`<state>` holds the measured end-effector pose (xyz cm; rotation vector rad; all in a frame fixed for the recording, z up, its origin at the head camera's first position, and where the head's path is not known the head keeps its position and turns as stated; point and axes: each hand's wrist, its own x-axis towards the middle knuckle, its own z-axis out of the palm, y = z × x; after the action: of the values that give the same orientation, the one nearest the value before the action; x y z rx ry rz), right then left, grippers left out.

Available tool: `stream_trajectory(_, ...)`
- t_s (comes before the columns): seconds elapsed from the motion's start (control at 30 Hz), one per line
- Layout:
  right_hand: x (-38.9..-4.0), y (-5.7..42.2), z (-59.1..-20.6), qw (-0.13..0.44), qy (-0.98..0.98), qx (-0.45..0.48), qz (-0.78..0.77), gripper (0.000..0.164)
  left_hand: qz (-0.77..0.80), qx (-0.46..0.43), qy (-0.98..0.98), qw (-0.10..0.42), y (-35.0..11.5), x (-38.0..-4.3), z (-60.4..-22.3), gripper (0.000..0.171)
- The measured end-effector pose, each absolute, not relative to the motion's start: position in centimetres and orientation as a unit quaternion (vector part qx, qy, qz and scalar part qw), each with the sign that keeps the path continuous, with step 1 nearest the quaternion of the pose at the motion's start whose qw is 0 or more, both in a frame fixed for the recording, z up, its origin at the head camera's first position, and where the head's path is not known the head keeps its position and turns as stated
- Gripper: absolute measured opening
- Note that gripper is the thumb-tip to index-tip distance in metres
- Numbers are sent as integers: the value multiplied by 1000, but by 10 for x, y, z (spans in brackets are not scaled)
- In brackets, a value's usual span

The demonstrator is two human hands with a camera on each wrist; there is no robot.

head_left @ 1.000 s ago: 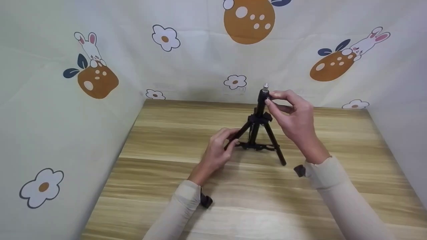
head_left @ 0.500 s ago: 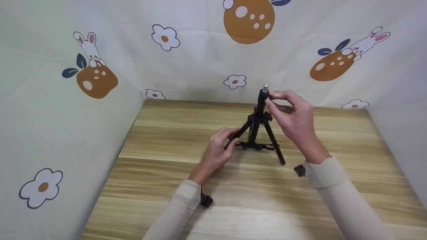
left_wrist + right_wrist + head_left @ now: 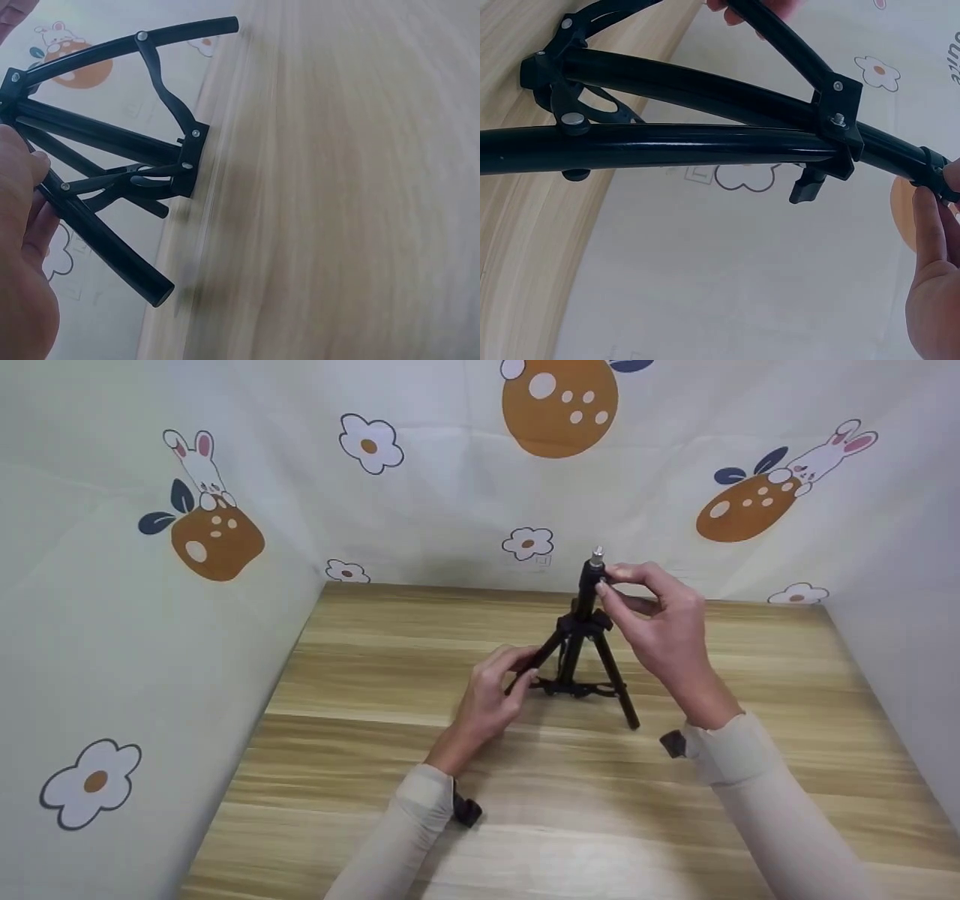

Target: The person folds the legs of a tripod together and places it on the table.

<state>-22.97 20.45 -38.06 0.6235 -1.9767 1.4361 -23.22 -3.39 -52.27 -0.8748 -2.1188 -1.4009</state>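
Note:
A small black tripod stand (image 3: pixel 573 656) with partly spread legs is held tilted over the wooden table. A silver stud (image 3: pixel 598 556) tops its column. My left hand (image 3: pixel 491 694) grips the stand's left leg, thumb on the near side. Up at the top of the column, the thumb and forefinger of my right hand (image 3: pixel 671 630) pinch the collar, and the fingertips cover whatever knob may be there. In the left wrist view the leg braces (image 3: pixel 169 97) join at a lower bracket (image 3: pixel 196 157). A clamp lever (image 3: pixel 808 185) sticks out below the leg hub in the right wrist view.
The wood-grain table (image 3: pixel 360 780) ends at a pale printed cloth wall (image 3: pixel 442 495) close behind the stand. More cloth rises at the left (image 3: pixel 97 645) and right sides. Dark wrist mounts (image 3: pixel 466 812) hang below both cuffs.
The free foot of the tripod's right leg has shifted slightly left and up. Both hands keep their hold in nearly the same places.

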Motion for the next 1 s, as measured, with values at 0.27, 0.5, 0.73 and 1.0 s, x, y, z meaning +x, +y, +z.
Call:
stream_trajectory(0.27,-230,205,-381,304,-749,236,539,14,-514,-319,-761,234,-34,-233,-523,32)
stream_trajectory(0.5,-230,206,-382,302,-755,230,535,14,-520,-317,-757,236,-32,-234,-521,33)
stream_trajectory(0.73,-230,206,-381,305,-755,230,533,15,-520,-307,-763,229,-31,-233,-519,30)
stream_trajectory(1.0,-230,204,-382,299,-743,228,554,14,-527,-309,-759,224,-30,-233,-519,28)
